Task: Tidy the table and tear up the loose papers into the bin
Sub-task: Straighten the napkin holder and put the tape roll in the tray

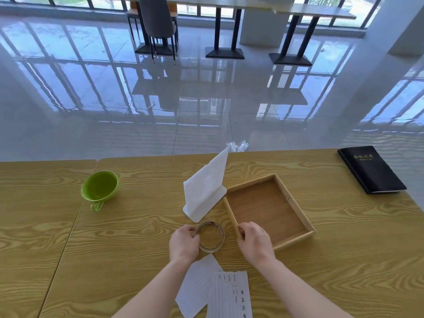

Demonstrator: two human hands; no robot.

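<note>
1. Two loose papers lie at the near edge of the wooden table, between the forearms; they overlap, with the printed, lined sheet on the right over the plainer sheet on the left. Near ends run out of view.
2. Long axis of the printed sheet runs near-to-far, almost straight; the left sheet is skewed, its far corner pointing far-right toward the ring.
3. Both hands are beyond the papers, neither touching them.
4. Left hand curls around the left rim of a clear round ring-shaped object, fingers pinched on it; it sits on the table just beyond the papers.
5. Right hand closes on the near-left corner of a shallow wooden tray, fingers wrapped over the rail.
6. Tray sits rotated, corners pointing far and near; nothing lies inside it.
7. White stand stands upright just left of the tray, touching or nearly touching its left rail.
8. Green cup sits far left, well apart, near the seam between two tabletops, handle pointing near.
9. Black folder lies at the far-right corner, close to the table edge.
10. Open tabletop: wide on the left near side and to the right of the tray.
</note>
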